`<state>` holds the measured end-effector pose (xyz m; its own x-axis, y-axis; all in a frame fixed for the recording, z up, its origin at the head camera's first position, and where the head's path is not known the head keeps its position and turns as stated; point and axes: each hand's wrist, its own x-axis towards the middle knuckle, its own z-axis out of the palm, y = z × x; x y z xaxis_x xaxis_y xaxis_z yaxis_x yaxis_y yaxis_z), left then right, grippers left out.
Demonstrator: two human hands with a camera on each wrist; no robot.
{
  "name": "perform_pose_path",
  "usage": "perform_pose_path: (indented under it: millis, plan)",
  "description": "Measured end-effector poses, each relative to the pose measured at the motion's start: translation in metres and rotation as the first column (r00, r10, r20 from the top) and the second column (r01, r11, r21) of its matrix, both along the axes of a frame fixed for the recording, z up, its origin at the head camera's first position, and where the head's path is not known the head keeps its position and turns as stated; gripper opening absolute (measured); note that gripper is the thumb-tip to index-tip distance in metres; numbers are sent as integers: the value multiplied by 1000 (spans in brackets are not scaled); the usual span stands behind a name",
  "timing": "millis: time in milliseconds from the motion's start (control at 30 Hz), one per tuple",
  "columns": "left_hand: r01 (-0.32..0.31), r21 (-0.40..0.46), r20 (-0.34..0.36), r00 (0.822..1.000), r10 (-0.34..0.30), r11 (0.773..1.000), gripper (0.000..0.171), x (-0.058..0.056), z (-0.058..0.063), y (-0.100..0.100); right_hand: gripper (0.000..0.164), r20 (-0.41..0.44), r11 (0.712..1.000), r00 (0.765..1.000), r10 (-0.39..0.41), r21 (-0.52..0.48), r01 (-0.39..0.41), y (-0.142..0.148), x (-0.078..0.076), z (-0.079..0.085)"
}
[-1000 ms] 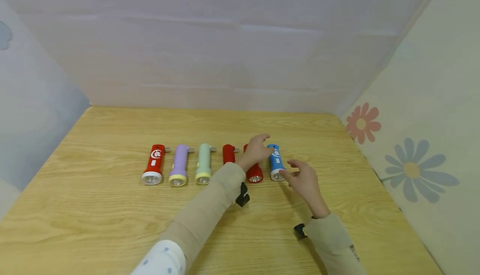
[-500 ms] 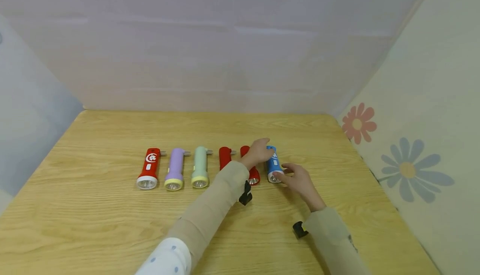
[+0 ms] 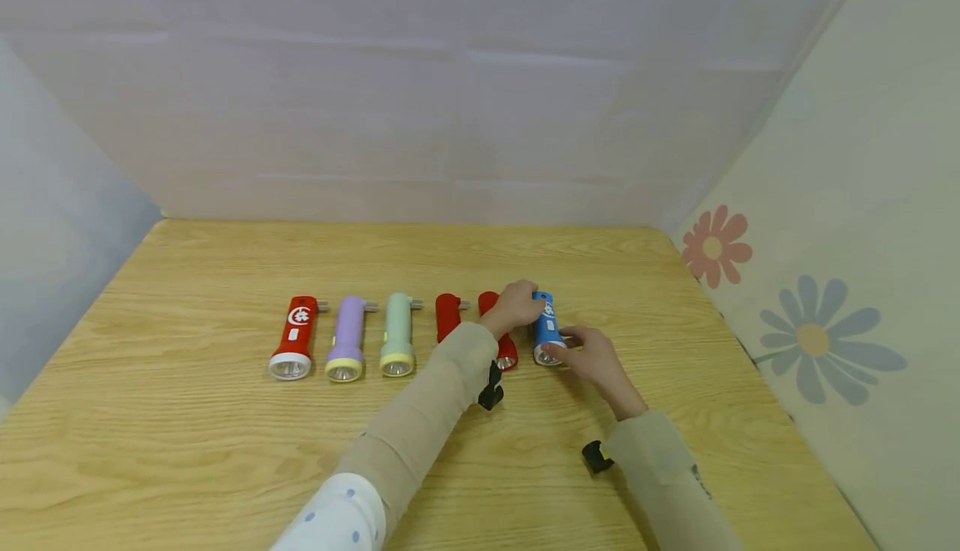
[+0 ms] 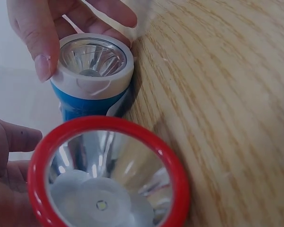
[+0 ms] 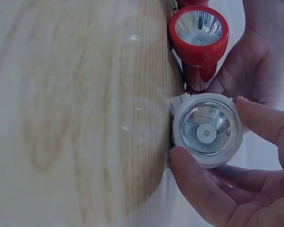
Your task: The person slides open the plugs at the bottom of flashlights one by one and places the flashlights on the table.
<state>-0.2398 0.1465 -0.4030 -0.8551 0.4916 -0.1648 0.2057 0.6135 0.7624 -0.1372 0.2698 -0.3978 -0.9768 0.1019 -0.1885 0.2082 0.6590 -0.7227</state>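
Note:
A blue flashlight with a white head lies at the right end of a row on the wooden table. My right hand pinches its white head; in the right wrist view the thumb and a finger sit on opposite sides of the white rim. My left hand reaches across a red flashlight, its fingers at the blue flashlight's tail. In the left wrist view the red rim stands in front of the blue body, so the left fingertips' contact is hidden.
Further left lie another red flashlight, a pale green one, a purple one and a red one with a white head. Most have plug prongs out sideways. A flowered wall rises at the right.
My right hand has closed in on the blue flashlight's head. The left fingers have come down towards its tail. The whole row sits slightly further left in the view.

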Motion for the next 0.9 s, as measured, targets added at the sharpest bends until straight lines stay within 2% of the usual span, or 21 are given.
perform_pose_path:
  millis: [333, 633, 900]
  plan:
    - [-23, 24, 1, 1000, 22, 999, 40, 1, -2, 2, 44, -52, 998, 999, 12, 58, -9, 1, -1, -2]
    - [-42, 76, -14, 999, 43, 996, 39, 3, -2, 2, 45, -80, 999, 997, 13, 40, -9, -2, 0, -3]
    - [-83, 106, -26, 996, 86, 991, 40, 5, 3, 3, 47, -107, 1000, 994, -3, 17, 5, -4, 1, -2]
